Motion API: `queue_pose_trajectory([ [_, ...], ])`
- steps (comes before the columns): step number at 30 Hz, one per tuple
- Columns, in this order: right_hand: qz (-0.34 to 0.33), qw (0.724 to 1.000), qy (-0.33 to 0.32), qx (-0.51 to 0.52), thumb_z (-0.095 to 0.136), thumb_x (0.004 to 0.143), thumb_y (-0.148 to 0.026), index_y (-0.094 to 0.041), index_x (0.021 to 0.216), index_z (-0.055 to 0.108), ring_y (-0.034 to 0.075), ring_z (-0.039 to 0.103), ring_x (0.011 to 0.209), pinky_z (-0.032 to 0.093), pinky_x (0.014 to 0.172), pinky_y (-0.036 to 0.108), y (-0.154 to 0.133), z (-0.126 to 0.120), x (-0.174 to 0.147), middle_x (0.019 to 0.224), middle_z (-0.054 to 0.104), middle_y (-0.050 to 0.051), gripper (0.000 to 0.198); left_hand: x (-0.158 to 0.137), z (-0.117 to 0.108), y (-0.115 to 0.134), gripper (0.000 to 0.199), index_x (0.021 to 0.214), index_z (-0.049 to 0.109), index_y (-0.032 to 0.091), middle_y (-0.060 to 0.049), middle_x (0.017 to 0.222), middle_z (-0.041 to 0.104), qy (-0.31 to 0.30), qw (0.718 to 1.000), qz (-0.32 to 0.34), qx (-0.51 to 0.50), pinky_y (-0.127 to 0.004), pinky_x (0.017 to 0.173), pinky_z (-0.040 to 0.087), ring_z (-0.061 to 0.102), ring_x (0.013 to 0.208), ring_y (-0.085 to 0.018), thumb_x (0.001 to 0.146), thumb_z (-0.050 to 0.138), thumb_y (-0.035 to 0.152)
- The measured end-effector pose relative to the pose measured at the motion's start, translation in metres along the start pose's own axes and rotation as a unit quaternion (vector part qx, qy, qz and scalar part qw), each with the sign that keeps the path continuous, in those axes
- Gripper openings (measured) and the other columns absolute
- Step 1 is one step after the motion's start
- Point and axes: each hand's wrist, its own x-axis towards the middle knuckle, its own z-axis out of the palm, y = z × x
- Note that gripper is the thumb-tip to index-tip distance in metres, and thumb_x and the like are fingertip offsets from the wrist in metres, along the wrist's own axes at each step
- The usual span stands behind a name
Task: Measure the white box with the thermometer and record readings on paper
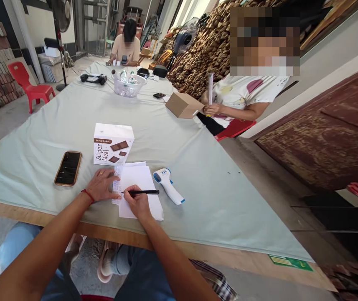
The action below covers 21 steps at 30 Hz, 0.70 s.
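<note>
A black pen (147,192) is held in my right hand (138,204), its tip near the left part of a white notepad (141,177). My left hand (102,186) rests with spread fingers on the pad's left edge, where a strip of printed or written paper (115,201) shows. Just behind the pad stands a white box (113,144) marked "Super Meal" with chocolate pieces pictured on it. To the pad's right lies a white and blue infrared thermometer (169,186). Left of my left hand is a smartphone (68,168) in an orange-brown case, face up.
A pale cloth covers the table (56,125). Farther back are a plastic basket of bottles (128,85), a cardboard box (184,105) and a dark headset-like device (93,79). One person (244,100) sits at the right, another (127,46) at the far end.
</note>
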Motion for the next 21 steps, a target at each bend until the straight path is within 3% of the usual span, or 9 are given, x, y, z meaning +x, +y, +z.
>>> queue_pose_trajectory([
  [21,0.009,1.0,0.018,-0.004,0.057,0.067,-0.04,-0.023,0.066,0.056,0.016,0.054,0.055,0.045,0.056,0.028,-0.003,-0.0014,0.0004,0.057,0.06,-0.002,0.018,0.0,0.0008,-0.0004,0.067,0.116,0.064,0.024,-0.012,0.133,0.051,0.009,1.0,0.001,-0.002,-0.048,0.11,0.028,0.047,0.123,-0.032,0.061,0.079,0.059],
])
